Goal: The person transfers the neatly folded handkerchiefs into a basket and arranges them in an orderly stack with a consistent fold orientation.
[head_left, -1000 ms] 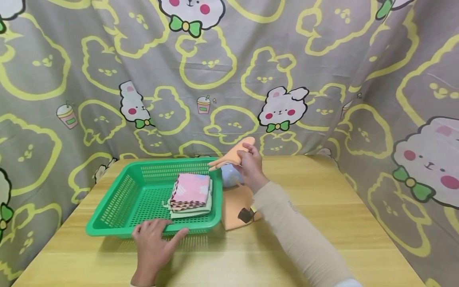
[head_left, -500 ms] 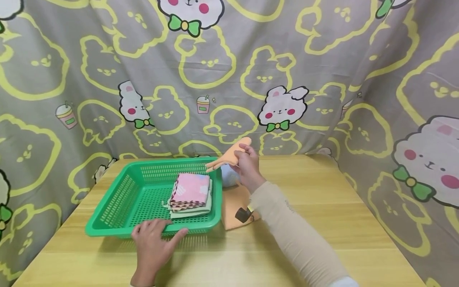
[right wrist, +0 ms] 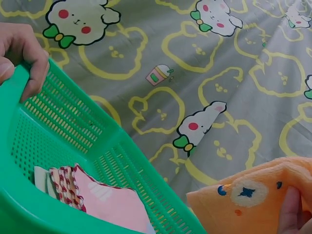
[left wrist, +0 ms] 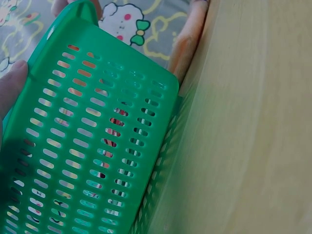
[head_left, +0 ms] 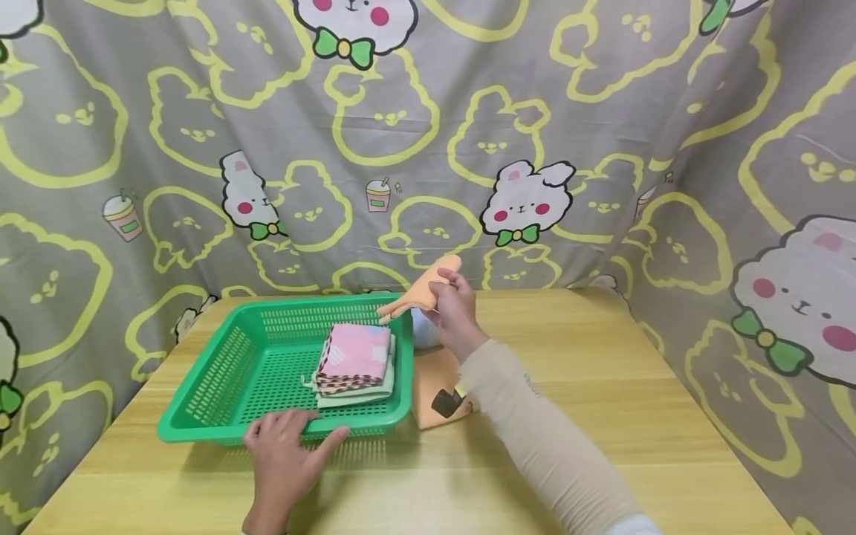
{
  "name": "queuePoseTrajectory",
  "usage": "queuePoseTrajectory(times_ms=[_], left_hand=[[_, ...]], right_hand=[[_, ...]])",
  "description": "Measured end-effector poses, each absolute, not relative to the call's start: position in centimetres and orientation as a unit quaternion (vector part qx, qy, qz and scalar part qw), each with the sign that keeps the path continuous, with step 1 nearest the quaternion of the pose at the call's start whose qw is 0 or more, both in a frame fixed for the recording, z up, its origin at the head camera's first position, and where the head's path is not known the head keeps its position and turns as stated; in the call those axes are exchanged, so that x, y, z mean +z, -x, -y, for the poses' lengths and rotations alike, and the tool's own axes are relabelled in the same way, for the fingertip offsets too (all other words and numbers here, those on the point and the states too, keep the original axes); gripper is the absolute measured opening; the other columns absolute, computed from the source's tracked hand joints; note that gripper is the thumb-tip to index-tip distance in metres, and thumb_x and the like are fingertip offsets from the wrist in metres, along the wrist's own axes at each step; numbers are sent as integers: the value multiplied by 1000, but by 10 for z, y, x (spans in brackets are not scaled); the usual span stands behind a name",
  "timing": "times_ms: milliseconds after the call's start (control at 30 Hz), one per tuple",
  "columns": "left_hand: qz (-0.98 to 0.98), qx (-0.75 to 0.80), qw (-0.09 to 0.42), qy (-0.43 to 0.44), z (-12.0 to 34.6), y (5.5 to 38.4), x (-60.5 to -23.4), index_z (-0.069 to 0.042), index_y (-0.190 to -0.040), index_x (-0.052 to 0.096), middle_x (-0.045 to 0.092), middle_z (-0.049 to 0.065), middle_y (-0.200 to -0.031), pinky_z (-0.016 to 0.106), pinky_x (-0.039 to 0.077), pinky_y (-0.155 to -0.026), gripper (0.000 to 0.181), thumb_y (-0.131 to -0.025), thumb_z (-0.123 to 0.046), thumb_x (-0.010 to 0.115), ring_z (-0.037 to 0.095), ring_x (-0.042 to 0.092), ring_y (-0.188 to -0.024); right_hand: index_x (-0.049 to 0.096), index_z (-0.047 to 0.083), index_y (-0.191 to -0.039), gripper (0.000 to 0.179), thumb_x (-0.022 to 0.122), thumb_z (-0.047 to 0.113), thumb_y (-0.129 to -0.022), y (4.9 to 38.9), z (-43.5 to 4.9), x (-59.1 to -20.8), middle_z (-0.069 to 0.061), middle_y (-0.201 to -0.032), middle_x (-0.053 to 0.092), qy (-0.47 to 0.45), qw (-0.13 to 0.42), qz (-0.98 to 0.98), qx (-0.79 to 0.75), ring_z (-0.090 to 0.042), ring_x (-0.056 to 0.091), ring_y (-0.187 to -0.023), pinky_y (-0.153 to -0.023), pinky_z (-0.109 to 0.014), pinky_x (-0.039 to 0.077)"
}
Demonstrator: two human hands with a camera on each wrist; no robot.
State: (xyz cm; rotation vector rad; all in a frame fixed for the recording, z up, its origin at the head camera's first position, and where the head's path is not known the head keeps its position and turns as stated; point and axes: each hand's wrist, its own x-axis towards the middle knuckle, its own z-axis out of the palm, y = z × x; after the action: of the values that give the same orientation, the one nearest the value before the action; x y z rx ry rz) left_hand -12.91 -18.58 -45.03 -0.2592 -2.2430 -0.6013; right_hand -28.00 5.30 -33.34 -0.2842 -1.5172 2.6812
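My right hand pinches a folded orange towel above the basket's right rim. An embroidered animal face shows on the towel in the right wrist view, with my thumb pressed against the cloth. My left hand grips the near rim of a green plastic basket, fingers over the inside and thumb outside. Inside the basket, toward its right end, a folded pink cloth with a checked edge lies on a folded pale green cloth.
Right of the basket, another orange cloth lies on the wooden table, with a dark square patch on it. Behind it sits a light blue item, partly hidden by my right hand. A patterned curtain encloses the back and sides.
My right hand has drifted slightly left with the orange towel, bringing its lower end a little over the basket's rim. My left hand stays on the near rim.
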Motion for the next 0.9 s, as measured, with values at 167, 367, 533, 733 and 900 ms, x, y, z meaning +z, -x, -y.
queuePoseTrajectory(times_ms=[167, 367, 533, 733, 900], left_hand=[[883, -237, 392, 103, 186, 128, -449, -7, -81, 68, 68, 12, -83, 60, 24, -85, 62, -74, -68, 68, 34, 53, -82], [882, -236, 394, 104, 186, 129, -449, -7, -81, 68, 67, 12, -83, 60, 24, -85, 63, -75, -69, 66, 35, 53, -81], [885, -234, 390, 101, 186, 129, -449, -8, -82, 68, 68, 11, -84, 59, 25, -85, 61, -74, -68, 67, 35, 53, -83], [885, -235, 388, 102, 186, 129, -449, -7, -82, 68, 68, 12, -84, 59, 25, -85, 61, -74, -67, 69, 34, 53, -82], [886, -235, 387, 102, 186, 128, -449, -7, -81, 68, 67, 12, -84, 59, 25, -85, 62, -74, -68, 67, 34, 53, -82]], right_hand=[[54, 8, -122, 32, 55, -1, -91, 279, -51, -332, -12, -114, 55, 88, 23, 494, 865, -16, 59, -77, -71, -30, 51], [54, 9, -120, 30, 55, 0, -91, 278, -48, -330, -10, -106, 55, 80, 21, 493, 866, -15, 59, -74, -69, -30, 51], [55, 9, -119, 29, 56, 0, -91, 277, -46, -329, -10, -105, 56, 79, 19, 492, 867, -15, 59, -73, -68, -30, 51], [56, 9, -119, 29, 56, 1, -92, 276, -42, -331, -11, -107, 56, 73, 17, 496, 865, -15, 58, -73, -67, -29, 51], [56, 9, -118, 29, 56, 0, -91, 274, -39, -330, -11, -108, 56, 74, 14, 493, 867, -15, 59, -75, -67, -28, 51]])
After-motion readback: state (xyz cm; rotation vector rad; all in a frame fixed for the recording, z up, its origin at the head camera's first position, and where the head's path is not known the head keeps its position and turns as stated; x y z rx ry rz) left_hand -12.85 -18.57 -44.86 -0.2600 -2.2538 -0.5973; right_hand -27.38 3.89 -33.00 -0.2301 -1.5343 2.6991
